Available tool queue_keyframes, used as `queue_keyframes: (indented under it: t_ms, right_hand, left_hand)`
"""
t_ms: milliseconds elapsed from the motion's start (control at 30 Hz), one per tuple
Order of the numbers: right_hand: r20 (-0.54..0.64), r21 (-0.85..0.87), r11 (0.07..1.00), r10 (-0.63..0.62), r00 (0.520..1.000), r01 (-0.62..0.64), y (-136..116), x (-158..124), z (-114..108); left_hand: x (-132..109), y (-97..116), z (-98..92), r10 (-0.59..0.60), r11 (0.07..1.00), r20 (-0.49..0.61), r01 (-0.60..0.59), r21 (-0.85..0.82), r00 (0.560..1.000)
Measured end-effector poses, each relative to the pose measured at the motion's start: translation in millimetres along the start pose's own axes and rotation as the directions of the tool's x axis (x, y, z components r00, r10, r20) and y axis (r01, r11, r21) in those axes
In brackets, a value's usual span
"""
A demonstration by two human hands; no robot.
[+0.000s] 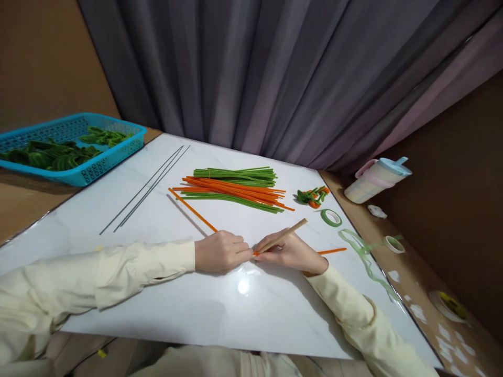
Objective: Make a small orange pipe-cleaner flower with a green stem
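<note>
My left hand (pixel 225 252) is closed in a pinch on an orange pipe cleaner (pixel 194 211), whose long end sticks out up and to the left. Close beside it, my right hand (pixel 291 252) grips a light wooden stick (pixel 288 232), tilted up to the right. At the stick's lower tip, between the fingertips of both hands, a bit of orange shows; whether it is wound round the stick I cannot tell. Another orange length (pixel 332 251) comes out behind my right wrist. Beyond the hands lie bundles of orange pipe cleaners (pixel 239 189) and green pipe cleaners (pixel 236 174).
On the white table (pixel 165 309) thin dark wires (pixel 147 191) lie at left. A small orange-green bunch (pixel 313 197) and a green tape roll (pixel 331 218) lie at right. Off the table stand a blue basket (pixel 113 157) with green pieces and a tumbler (pixel 371 180).
</note>
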State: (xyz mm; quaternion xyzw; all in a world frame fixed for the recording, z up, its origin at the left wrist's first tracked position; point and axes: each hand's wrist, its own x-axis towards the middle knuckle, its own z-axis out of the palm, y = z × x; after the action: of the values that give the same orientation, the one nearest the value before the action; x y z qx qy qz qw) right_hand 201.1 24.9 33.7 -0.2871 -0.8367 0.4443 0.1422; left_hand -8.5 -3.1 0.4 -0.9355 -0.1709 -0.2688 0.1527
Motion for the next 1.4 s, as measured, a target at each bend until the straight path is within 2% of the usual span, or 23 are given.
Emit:
queue_keyframes:
  t_ms: [267, 467, 600, 800, 1000, 1400]
  right_hand:
    - [-0.004, -0.180, 0.980, -0.081, 0.997, 0.080, -8.2, -1.3, -1.0]
    - [-0.033, -0.234, 0.966, -0.123, 0.992, 0.112, -5.6, -2.9, 0.4]
    - [0.017, -0.266, 0.951, -0.161, 0.987, 0.160, -7.5, -2.4, -0.9]
    - [0.018, -0.252, 0.955, -0.158, 0.987, 0.157, -8.5, -0.8, -0.9]
    - [0.013, -0.153, 0.986, -0.061, 0.998, 0.062, -8.4, -1.1, 1.1]
    - [0.001, -0.144, 0.987, -0.064, 0.998, 0.064, -8.9, -1.5, 2.7]
  left_hand:
    - [-0.5, 0.9, -0.1, -0.053, 0.997, 0.045, 0.056, -0.050, 0.998]
    - [1.0, 1.2, -1.7, -0.082, 0.994, 0.045, 0.085, -0.075, 0.996]
    - [0.8, 0.8, -1.8, -0.081, 0.994, 0.036, 0.083, -0.071, 0.996]
    - [-0.8, -0.8, -1.0, 0.023, 1.000, -0.015, -0.022, 0.006, 1.000]
    - [1.2, -1.0, -2.9, 0.150, 0.984, -0.087, -0.139, 0.114, 0.985]
    - [2.4, -1.2, -5.2, 0.186, 0.971, -0.081, -0.171, 0.168, 0.979]
